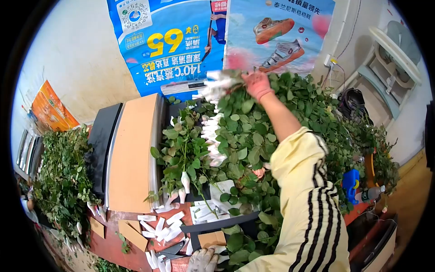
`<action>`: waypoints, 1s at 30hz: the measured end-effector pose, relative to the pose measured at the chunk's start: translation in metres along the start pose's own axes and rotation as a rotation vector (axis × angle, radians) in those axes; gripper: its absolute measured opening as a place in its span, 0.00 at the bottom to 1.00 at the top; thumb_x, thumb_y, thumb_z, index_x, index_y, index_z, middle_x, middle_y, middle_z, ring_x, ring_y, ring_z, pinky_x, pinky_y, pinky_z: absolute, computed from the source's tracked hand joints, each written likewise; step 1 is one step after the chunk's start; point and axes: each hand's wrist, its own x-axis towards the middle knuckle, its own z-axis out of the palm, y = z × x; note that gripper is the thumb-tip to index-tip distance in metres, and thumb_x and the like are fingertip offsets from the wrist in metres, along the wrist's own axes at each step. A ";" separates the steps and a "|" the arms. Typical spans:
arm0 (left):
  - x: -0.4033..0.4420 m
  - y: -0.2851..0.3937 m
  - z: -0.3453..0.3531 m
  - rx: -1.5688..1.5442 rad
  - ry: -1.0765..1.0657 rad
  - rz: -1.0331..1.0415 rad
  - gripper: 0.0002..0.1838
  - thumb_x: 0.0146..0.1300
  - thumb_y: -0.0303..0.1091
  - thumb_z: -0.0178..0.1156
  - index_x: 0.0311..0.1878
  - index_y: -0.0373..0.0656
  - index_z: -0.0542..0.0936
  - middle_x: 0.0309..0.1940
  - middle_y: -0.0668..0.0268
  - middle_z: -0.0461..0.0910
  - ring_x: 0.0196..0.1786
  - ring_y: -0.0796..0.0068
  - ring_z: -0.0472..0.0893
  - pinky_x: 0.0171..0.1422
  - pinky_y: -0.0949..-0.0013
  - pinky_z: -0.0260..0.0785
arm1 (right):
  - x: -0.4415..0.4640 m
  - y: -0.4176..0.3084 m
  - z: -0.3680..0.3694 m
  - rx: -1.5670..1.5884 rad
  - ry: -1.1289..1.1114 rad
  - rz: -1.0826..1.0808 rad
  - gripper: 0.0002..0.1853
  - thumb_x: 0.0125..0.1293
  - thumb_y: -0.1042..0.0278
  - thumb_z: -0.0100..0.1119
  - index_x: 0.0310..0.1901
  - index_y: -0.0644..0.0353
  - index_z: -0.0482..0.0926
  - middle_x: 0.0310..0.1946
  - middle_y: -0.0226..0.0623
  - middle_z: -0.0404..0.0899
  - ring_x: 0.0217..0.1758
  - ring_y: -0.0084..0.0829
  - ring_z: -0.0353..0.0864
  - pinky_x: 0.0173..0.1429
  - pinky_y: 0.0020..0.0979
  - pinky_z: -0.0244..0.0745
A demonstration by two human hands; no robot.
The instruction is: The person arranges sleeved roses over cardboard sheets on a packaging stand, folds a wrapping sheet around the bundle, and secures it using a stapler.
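Note:
Stretched out to the far side of the table, my right hand [257,85], in a pink glove, is closed on a leafy rose stem. At its left lie blurred white-wrapped rose heads [219,85], on top of a long row of wrapped heads [210,136]. Leafy stems [253,131] spread to the right of that row. My left hand [203,260], in a grey-white glove, is low at the bottom edge with fingers curled; what it grips is partly hidden. Beside it are a dark stapler [168,252] and loose white sleeves [165,231].
Tall cardboard sheets [131,154] and a black board [105,154] stand left of the roses. More leafy stems [61,177] pile up at far left. A blue tape dispenser [350,185] and a plastic bottle [370,194] are at right, below a white high chair [389,68].

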 end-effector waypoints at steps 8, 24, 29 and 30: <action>0.002 0.009 -0.011 -0.050 -0.039 -0.052 0.44 0.38 0.43 0.73 0.61 0.38 0.67 0.65 0.49 0.61 0.65 0.46 0.62 0.70 0.49 0.54 | -0.158 -0.040 0.023 0.006 -0.192 -0.111 0.22 0.64 0.64 0.36 0.59 0.54 0.67 0.62 0.50 0.63 0.62 0.51 0.61 0.66 0.54 0.51; 0.010 0.011 -0.022 -0.134 -0.019 -0.017 0.41 0.36 0.45 0.72 0.55 0.34 0.70 0.60 0.47 0.65 0.64 0.44 0.63 0.67 0.47 0.53 | -0.193 -0.042 -0.068 0.011 -0.262 -0.558 0.13 0.55 0.63 0.53 0.42 0.49 0.78 0.48 0.34 0.77 0.54 0.40 0.73 0.58 0.37 0.66; 0.009 0.012 -0.022 -0.098 -0.017 -0.029 0.41 0.36 0.45 0.73 0.55 0.34 0.70 0.60 0.47 0.66 0.64 0.45 0.63 0.66 0.48 0.55 | -0.168 -0.061 -0.012 0.084 -0.346 -0.414 0.12 0.55 0.64 0.53 0.42 0.50 0.79 0.45 0.33 0.79 0.52 0.36 0.76 0.56 0.37 0.67; 0.008 0.011 -0.021 -0.095 -0.003 -0.014 0.41 0.36 0.46 0.72 0.55 0.34 0.70 0.60 0.47 0.66 0.64 0.45 0.64 0.66 0.48 0.55 | -0.162 -0.056 -0.009 0.217 -0.328 -0.252 0.12 0.55 0.65 0.54 0.42 0.49 0.79 0.45 0.32 0.80 0.52 0.34 0.77 0.56 0.36 0.67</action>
